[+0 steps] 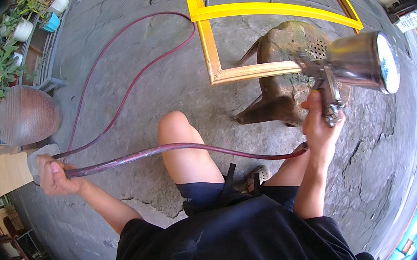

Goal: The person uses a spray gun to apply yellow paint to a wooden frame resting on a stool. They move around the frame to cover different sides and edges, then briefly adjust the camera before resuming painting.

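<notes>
My right hand (322, 123) is wrapped round the handle of a metal spray gun (326, 84). A shiny silver paint cup (366, 62) is fixed to the gun and points to the right. Out at the left, my left hand (57, 175) is closed round a dark red air hose (169, 148). The hose runs across above my knees to the base of the gun and loops over the floor at the far left. Just beyond the gun lies a wooden frame (258, 71), its nearest part bare wood and its farther bars yellow.
A stained stool (281, 46) with a perforated seat stands under the frame. Potted plants (6, 65) line the far left, near a large brown ribbed pot (28, 114). A pale wooden board (2, 172) lies beside my left hand. The concrete floor (373, 153) is cracked and flaking.
</notes>
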Demonstrator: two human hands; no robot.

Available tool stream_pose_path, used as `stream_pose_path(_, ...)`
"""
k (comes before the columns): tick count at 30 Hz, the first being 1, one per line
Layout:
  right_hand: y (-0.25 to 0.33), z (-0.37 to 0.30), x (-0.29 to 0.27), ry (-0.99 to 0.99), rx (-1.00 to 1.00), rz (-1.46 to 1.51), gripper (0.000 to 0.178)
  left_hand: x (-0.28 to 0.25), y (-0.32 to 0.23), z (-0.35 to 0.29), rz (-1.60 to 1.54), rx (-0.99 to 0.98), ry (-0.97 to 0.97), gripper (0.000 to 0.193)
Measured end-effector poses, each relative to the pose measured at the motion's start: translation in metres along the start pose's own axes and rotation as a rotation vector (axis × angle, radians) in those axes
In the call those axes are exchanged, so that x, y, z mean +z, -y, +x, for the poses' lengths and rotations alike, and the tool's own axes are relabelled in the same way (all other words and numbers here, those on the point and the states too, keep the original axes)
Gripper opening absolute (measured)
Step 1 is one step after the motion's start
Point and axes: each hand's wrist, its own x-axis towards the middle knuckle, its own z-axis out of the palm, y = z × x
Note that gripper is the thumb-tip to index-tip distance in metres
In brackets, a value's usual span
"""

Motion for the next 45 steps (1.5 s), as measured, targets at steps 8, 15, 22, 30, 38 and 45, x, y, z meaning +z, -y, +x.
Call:
stream_pose_path(8, 0.045, -0.025, 0.064, 0.312, -0.321, 0.052, 0.02, -0.039, 0.012, 0.001, 0.02, 0.079, -0.058, 0.034)
stream_pose_path(15, 0.062, -0.027, 0.083, 0.474, -0.349, 0.06, 0.022, -0.041, 0.006, 0.001, 0.021, 0.062, -0.061, 0.034)
stream_pose_path(22, 0.035, 0.006, 0.064, 0.094, -0.297, -0.087, 0.023, -0.028, -0.007, 0.005, 0.05, 0.093, -0.024, 0.035)
stream_pose_path(30, 0.019, 0.012, 0.054, -0.043, -0.258, -0.072, 0.022, -0.031, -0.011, 0.006, 0.046, 0.127, -0.06, 0.035)
stream_pose_path(38, 0.038, -0.023, 0.094, 0.402, -0.243, 0.102, 0.021, -0.055, -0.019, 0.024, 0.059, 0.258, -0.079, 0.033)
stream_pose_path(45, 0.046, -0.008, 0.099, 0.37, -0.432, 0.065, 0.029, -0.052, -0.036, 0.029, 0.09, 0.262, -0.104, 0.035)
